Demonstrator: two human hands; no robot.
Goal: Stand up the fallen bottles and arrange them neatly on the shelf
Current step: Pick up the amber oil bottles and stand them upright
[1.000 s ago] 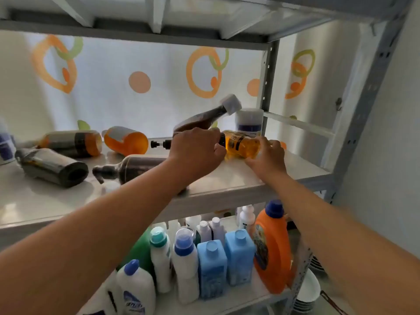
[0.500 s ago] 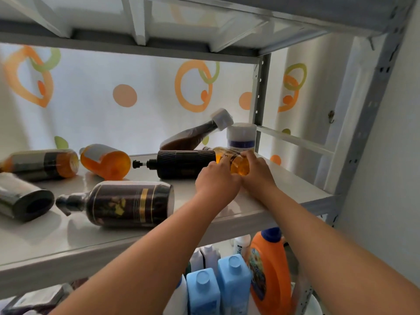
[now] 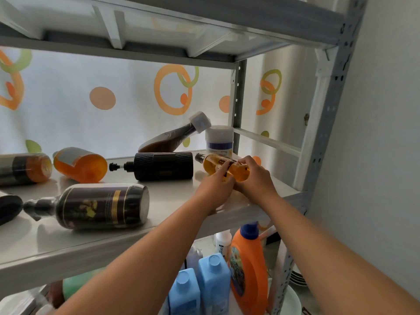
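Left hand (image 3: 216,187) and right hand (image 3: 254,178) both grip the small amber bottle (image 3: 211,164) (tilted, cap pointing left) over the shelf (image 3: 177,196); a black pump bottle (image 3: 163,165) lies just left of the grip

Bare shelf (image 3: 172,196) between gold-banded bottle (image 3: 102,206) and black pump bottle (image 3: 163,165), white tub (image 3: 219,138) filling corner

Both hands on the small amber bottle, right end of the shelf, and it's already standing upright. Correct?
Not upright. The head view shows the small amber bottle held on its side, cap pointing left. The rest holds: the left hand and right hand both grip it at the right end of the shelf.
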